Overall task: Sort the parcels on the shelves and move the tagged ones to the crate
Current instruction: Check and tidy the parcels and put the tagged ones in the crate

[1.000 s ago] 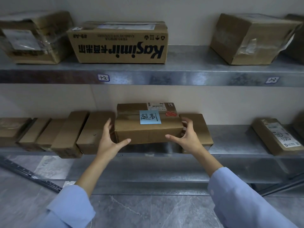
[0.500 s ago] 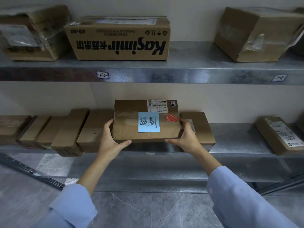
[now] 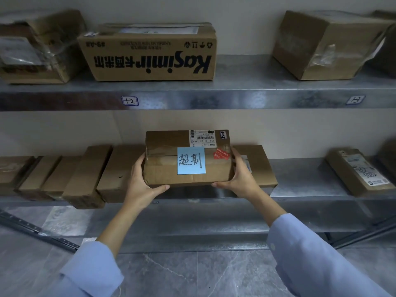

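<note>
Both hands' fingers (image 3: pixel 139 166) clamp the parcel (image 3: pixel 169 168) (blue note (image 3: pixel 191 160) "超期", sticker (image 3: pixel 223 135) "1-4").

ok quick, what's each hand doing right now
Left hand: closed on the left end of the tagged parcel.
Right hand: closed on the same parcel's right end.

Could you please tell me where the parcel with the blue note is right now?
In the head view, the tagged parcel is centre frame at the lower shelf, held between the left hand and right hand.
</note>
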Motion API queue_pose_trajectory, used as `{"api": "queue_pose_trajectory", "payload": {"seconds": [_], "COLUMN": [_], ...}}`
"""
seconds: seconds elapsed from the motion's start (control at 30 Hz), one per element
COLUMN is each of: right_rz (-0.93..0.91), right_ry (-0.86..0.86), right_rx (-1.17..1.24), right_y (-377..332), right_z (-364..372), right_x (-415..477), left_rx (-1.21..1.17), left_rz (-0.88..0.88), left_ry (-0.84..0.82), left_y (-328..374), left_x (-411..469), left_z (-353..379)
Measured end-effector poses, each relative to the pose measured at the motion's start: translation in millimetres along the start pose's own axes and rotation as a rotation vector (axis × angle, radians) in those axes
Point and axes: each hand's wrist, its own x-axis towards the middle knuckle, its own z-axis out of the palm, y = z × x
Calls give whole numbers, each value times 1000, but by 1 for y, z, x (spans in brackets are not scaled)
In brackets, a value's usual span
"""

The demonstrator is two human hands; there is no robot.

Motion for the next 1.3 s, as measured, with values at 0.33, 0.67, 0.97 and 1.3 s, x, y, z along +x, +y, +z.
{"api": "queue_pose_trajectory", "payload": {"seconds": [0.33, 0.67, 0.97, 1.3], "right_rz": [12, 65, 215, 362], "right_ry": [60, 353, 637, 856], "right_rx": [28, 30, -9, -23], "right_y": [0, 13, 38, 62], "right_z": [-32, -109, -179, -228], "right_x": [-13, -89, -215, -362], "left_rx": [-35, -123, -168, -208], "left_rz": [108, 284, 468, 572], "left_ry": [-81, -334, -610, -877], "left_y": [25, 95, 169, 236], "left_x": [20, 35, -18, -118], "left_z": [14, 90, 193, 283]}}
